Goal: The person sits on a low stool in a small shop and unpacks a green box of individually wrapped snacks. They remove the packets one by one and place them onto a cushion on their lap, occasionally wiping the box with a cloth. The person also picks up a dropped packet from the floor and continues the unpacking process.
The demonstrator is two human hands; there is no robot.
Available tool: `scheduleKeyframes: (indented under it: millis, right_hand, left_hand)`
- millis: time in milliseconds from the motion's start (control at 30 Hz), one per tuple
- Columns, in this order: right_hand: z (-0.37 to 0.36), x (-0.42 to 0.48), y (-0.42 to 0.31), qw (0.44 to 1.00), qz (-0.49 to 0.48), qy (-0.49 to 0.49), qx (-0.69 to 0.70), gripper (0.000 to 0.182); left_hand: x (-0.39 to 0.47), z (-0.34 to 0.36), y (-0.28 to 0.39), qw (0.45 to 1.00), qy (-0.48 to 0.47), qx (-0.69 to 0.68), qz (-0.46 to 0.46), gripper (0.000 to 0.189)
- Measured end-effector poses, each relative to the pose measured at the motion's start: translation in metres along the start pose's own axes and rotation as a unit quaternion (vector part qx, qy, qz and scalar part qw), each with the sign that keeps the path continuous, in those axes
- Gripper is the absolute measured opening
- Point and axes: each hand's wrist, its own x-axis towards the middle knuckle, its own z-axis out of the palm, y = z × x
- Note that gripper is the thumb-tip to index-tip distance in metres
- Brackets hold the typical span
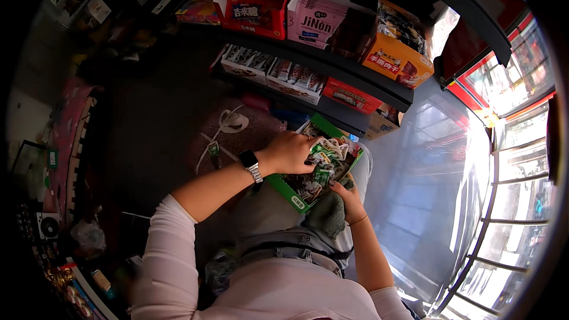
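A shallow green cardboard box (284,192) sits tilted over my lap, filled with small green and white snack packets (323,177). My left hand (291,153), with a watch on its wrist, reaches over the far left part of the box. Its fingertips are down among the packets, and whether they pinch one is hidden. My right hand (349,200) grips the near right side of the box, thumb over the rim. A dark green cloth (329,214) hangs bunched beneath that hand, against the box.
Ahead stand dark shelves (342,60) with snack boxes, among them a red box (255,11) and an orange box (398,64). A pinkish sack (209,126), a strap and loose packet on it, lies left of my hands. Glossy floor (413,178) stretches right towards bright glass doors.
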Motion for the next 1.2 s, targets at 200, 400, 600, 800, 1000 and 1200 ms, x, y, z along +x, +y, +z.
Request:
scheduleKeyframes:
  millis: [200,400,600,800,1000,1200]
  right_hand:
    - [-0.009,0.006,0.011,0.999,0.032,0.010,-0.004,0.059]
    - [-0.014,0.004,0.017,0.999,0.024,0.014,-0.018,0.056]
    - [-0.030,0.010,0.030,0.999,0.031,0.010,-0.012,0.054]
    - [0.002,0.001,0.006,0.999,0.024,0.033,-0.030,0.055]
    - [-0.006,0.003,0.012,0.998,0.048,0.042,-0.003,0.054]
    - [-0.004,0.004,0.006,0.999,0.033,0.034,-0.014,0.060]
  left_hand:
    - [-0.019,-0.001,0.015,0.966,0.186,-0.173,0.053,0.044]
    - [-0.066,-0.015,-0.012,0.642,0.454,-0.597,-0.158,0.026]
    - [-0.145,0.067,-0.135,0.536,0.454,-0.519,-0.487,0.024]
    - [-0.133,0.102,-0.168,0.589,0.401,-0.269,-0.648,0.045]
    - [-0.138,0.111,-0.160,0.594,0.300,-0.174,-0.726,0.108]
    - [-0.124,0.089,-0.120,0.657,0.452,-0.209,-0.565,0.073]
